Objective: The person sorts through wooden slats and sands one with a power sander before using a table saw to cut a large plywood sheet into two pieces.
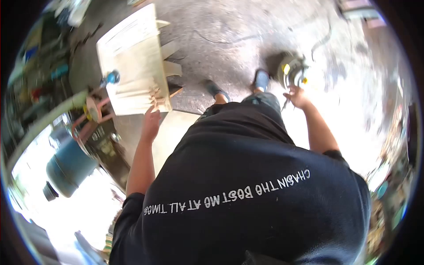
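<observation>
My left hand point(152, 123) is at the near edge of a pale board-topped table point(132, 70), its fingers apart and a fingertip close to a small heap of light wooden pieces point(154, 95). Nothing shows in it. On the right, my right hand point(299, 97) is beside a round metal machine point(292, 73) with yellow spots. Its fingers are curled together around something thin and dark, too blurred to name. A small blue object point(113, 77) stands on the table's left part.
Dark shoes point(261, 79) stand on the grey floor point(234, 26). A cable point(216, 42) runs across it. At the left are a blue-green tank point(70, 168) and a pink metal frame point(99, 108). Blurred clutter point(384, 176) lines the right side.
</observation>
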A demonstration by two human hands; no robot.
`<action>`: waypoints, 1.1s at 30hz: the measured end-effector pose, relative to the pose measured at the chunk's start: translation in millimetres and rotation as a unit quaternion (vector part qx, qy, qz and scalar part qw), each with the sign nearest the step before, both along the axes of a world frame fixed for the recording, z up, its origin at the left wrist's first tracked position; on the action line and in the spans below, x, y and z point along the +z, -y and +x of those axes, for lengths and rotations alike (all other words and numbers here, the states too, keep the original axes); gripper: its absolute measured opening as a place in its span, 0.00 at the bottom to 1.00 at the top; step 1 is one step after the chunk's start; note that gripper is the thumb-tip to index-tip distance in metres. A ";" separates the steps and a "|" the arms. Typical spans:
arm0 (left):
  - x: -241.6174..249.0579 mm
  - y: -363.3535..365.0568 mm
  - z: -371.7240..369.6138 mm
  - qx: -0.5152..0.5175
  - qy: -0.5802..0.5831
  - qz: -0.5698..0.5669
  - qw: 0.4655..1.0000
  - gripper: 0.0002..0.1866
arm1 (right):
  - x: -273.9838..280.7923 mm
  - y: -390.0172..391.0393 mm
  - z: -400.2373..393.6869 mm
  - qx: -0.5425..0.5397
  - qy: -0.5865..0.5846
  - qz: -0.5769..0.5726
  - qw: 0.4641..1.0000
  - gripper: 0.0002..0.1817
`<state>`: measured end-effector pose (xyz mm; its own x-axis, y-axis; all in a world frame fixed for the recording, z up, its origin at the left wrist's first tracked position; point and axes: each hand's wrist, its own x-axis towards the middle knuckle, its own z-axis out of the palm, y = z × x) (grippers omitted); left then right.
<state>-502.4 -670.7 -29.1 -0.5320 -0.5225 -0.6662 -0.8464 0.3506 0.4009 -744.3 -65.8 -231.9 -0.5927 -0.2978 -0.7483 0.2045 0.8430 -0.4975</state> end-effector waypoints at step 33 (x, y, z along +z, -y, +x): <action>80.4 99.7 665.3 0.567 0.038 -0.433 0.700 0.29 | 119.5 784.8 187.0 0.584 -0.148 -0.028 0.797 0.30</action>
<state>162.9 -770.4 51.4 0.5718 -0.8051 0.1579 -0.7845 -0.4801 0.3925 -557.3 -850.6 -112.4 -0.0338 -0.8040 -0.5937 -0.8378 0.3467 -0.4218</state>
